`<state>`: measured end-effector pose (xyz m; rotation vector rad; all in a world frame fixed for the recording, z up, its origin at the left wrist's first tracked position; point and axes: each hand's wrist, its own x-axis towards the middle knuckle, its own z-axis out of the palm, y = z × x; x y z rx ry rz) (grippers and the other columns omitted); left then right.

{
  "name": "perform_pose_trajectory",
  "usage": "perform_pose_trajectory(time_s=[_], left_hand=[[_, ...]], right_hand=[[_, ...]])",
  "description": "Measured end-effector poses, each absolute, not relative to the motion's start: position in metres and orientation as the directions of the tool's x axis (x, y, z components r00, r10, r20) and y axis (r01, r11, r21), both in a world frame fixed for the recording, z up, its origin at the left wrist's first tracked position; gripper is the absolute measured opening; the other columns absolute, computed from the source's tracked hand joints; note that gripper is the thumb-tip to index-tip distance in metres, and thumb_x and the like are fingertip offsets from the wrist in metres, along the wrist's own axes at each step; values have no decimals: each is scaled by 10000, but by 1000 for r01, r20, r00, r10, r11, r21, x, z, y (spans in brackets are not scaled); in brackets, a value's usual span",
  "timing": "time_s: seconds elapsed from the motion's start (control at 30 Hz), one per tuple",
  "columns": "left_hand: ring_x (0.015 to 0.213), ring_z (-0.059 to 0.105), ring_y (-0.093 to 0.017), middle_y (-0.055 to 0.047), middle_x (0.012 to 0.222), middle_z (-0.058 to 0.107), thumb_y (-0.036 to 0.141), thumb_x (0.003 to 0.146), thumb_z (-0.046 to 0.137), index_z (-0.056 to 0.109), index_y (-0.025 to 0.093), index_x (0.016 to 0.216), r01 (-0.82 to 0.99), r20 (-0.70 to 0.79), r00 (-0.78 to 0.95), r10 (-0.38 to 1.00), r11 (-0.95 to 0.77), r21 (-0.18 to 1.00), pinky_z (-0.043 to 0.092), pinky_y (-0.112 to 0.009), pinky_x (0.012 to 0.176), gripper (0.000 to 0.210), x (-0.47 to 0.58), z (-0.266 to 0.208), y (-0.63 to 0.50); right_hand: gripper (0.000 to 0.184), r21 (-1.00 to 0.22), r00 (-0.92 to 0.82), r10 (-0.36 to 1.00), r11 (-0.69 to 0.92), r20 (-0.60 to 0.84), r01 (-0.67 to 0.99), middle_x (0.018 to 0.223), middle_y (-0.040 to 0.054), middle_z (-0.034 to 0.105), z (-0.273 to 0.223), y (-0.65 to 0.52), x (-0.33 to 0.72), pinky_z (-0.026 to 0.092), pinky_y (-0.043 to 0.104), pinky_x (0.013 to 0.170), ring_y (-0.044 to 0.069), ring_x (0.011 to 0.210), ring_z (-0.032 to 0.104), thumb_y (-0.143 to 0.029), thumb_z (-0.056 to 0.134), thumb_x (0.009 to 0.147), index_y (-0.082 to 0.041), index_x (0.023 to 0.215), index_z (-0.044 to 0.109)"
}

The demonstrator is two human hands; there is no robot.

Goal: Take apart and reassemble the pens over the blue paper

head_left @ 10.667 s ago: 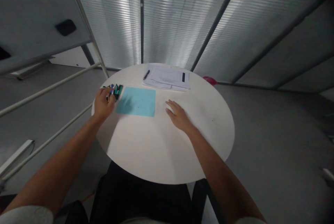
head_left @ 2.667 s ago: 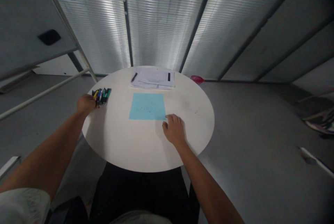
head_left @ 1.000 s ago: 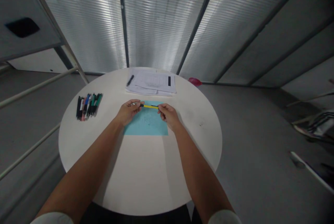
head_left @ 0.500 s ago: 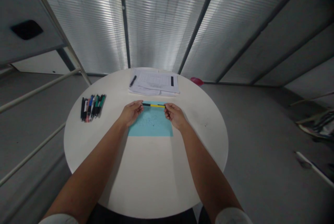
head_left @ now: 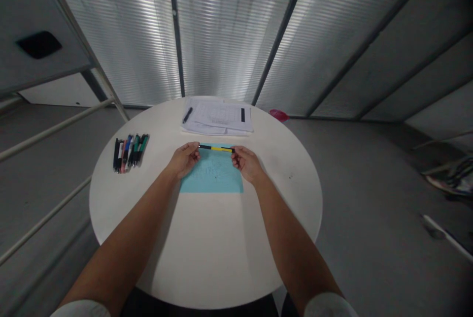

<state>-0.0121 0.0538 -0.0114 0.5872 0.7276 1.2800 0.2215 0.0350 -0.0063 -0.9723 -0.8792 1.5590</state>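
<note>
Reading the round white table (head_left: 203, 238) as a clock, twelve at its far edge, we start out at ten o'clock: a row of pens (head_left: 130, 153), black, white, pink, blue and green, lying side by side. Over to eleven, the left hand (head_left: 185, 159), thumb and fingers pinching the black end of a pen! Beyond it, a dark pen (head_left: 187, 115) lies slanted on the left of the white papers (head_left: 218, 112), stacked at twelve. And here's the centrepiece: the black-and-yellow pen (head_left: 216, 148), level between both hands, over the far part of the blue sheet (head_left: 212, 172), just twelve-ward of centre; whether it touches the sheet, I can't tell. Between one and two, the right hand (head_left: 247, 163), fingers curled, pinches its yellow side's end. Past the rim at one, something pink (head_left: 279, 115).
</note>
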Motion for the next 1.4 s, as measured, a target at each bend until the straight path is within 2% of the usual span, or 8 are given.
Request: perform_pose_trajectory(time_s=[0.23, 0.43, 0.8, 1.07, 1.3, 1.4], left_hand=[[548, 503, -65, 13, 621, 546, 160, 702, 778, 676, 116, 786, -645, -161, 158, 974, 225, 730, 450, -210, 539, 139, -13, -11, 55], [550, 510, -60, 3, 655, 573, 145, 674, 784, 682, 117, 788, -653, -151, 184, 971, 236, 720, 454, -196, 527, 156, -14, -8, 53], [536, 525, -73, 16, 648, 564, 100, 678, 746, 647, 113, 869, -664, -152, 189, 970, 240, 708, 459, -208, 520, 216, -14, -8, 53], [537, 520, -76, 11, 637, 545, 92, 688, 714, 593, 127, 742, -672, -156, 194, 969, 247, 698, 455, -209, 524, 138, -13, -6, 53], [544, 524, -85, 2, 637, 548, 100, 709, 701, 588, 129, 745, -669, -161, 181, 970, 241, 703, 463, -218, 531, 122, -14, -7, 54], [534, 515, -83, 0, 632, 545, 167, 750, 705, 583, 131, 741, -677, -186, 174, 967, 255, 691, 460, -218, 520, 127, -13, -5, 53]], right_hand=[[320, -912, -105, 985, -167, -138, -375, 612, -34, 573, -5, 35, 220, 321, 214, 443, 78, 489, 468, -417, 761, 677, -193, 877, 651], [322, -917, -94, 986, -162, -137, -364, 538, -67, 488, -7, 36, 220, 223, 193, 404, 44, 424, 356, -403, 775, 662, -187, 862, 644], [323, -905, -77, 987, -163, -144, -393, 544, -54, 540, -5, 36, 219, 291, 184, 405, 53, 447, 421, -385, 821, 615, -196, 790, 627], [337, -903, -81, 986, -168, -148, -394, 564, -54, 563, -7, 37, 220, 316, 187, 427, 54, 461, 448, -365, 830, 604, -196, 803, 617], [330, -906, -85, 988, -154, -131, -394, 571, -56, 565, -9, 38, 220, 322, 198, 448, 63, 480, 468, -331, 824, 608, -203, 800, 588], [327, -906, -84, 987, -158, -136, -392, 578, -55, 564, -9, 38, 220, 326, 203, 457, 66, 490, 472, -331, 819, 612, -206, 791, 576]])
